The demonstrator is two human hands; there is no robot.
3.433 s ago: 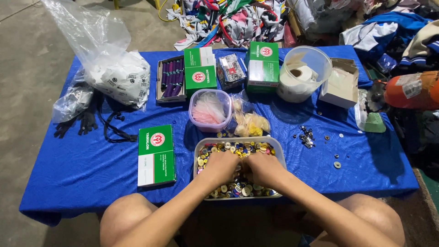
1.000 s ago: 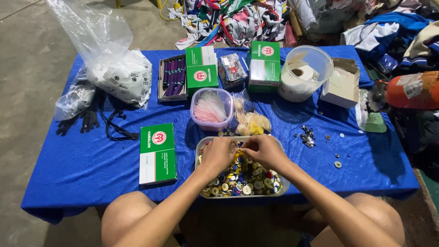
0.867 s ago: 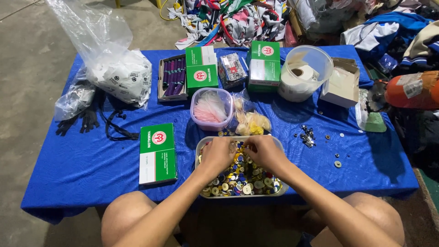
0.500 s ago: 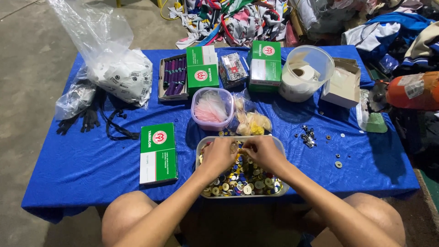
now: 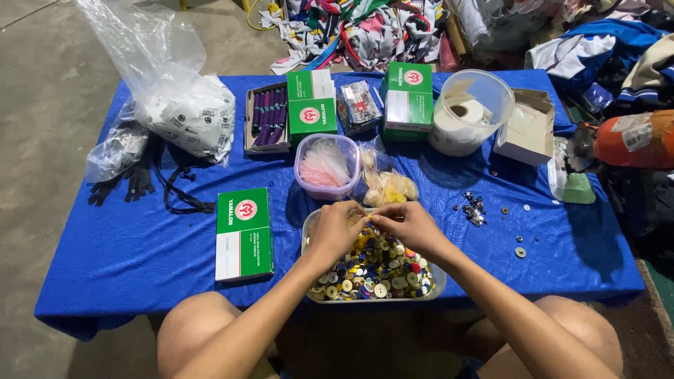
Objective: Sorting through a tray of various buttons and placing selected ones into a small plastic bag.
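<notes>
A clear rectangular tray point(image 5: 438, 278) full of mixed coloured buttons point(image 5: 379, 274) sits at the near edge of the blue-covered table point(image 5: 126, 245). Both hands hover over the far half of the tray, fingertips meeting. My left hand point(image 5: 337, 228) and my right hand point(image 5: 407, 226) pinch something small and yellow between them, probably a button; it is too small to make out. Just beyond the hands lie a clear bag of yellow pieces point(image 5: 390, 187) and a small tub of pink items point(image 5: 327, 167).
A green and white box point(image 5: 243, 233) lies left of the tray. More green boxes point(image 5: 407, 97), a tray of purple spools point(image 5: 267, 118), a round tub point(image 5: 469, 112), plastic bags point(image 5: 184, 116), black zips point(image 5: 140, 184) and loose metal bits point(image 5: 474, 208) cover the table. Fabric is piled behind.
My hands have lifted from deep in the buttons and drawn together over the far end of the tray, fingertips now pinched on a small piece.
</notes>
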